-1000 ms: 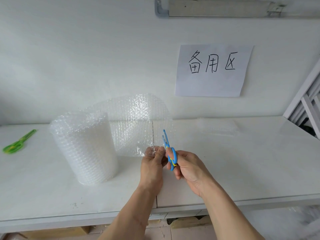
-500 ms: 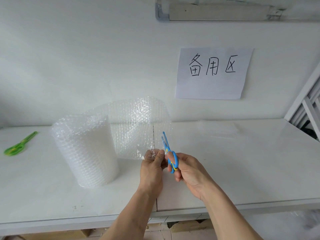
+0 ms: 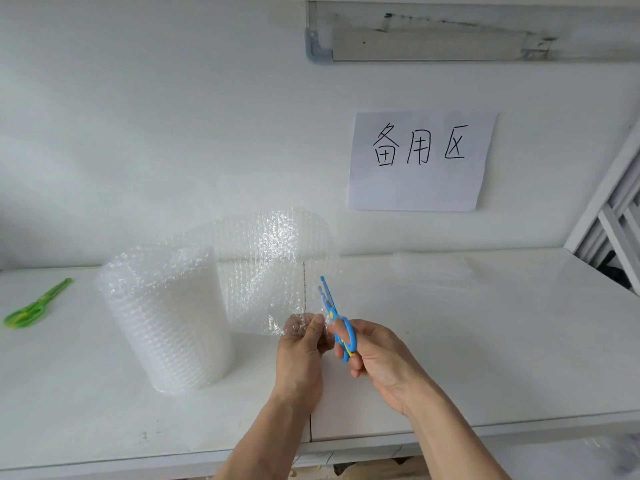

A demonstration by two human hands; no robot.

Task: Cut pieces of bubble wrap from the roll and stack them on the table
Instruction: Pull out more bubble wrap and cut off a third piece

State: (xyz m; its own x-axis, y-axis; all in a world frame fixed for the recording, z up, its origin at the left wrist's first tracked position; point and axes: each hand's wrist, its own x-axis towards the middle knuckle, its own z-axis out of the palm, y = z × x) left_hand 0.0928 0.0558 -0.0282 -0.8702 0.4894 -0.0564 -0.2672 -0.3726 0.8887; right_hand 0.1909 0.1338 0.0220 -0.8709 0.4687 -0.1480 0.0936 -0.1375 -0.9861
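The bubble wrap roll point(image 3: 166, 320) stands upright on the tabletop point(image 3: 485, 358). The left hand point(image 3: 301, 358) pinches the unrolled sheet's point(image 3: 273, 268) lower corner; the right hand point(image 3: 377, 362) grips blue scissors point(image 3: 334, 317). The film looks light and floppy, so keeping it taut near the cut should help.

Partly hidden and cropped

White rack point(image 3: 620, 216) right of table point(image 3: 485, 358) cut by edge; cut bubble wrap pieces point(image 3: 433, 273) barely discernible.
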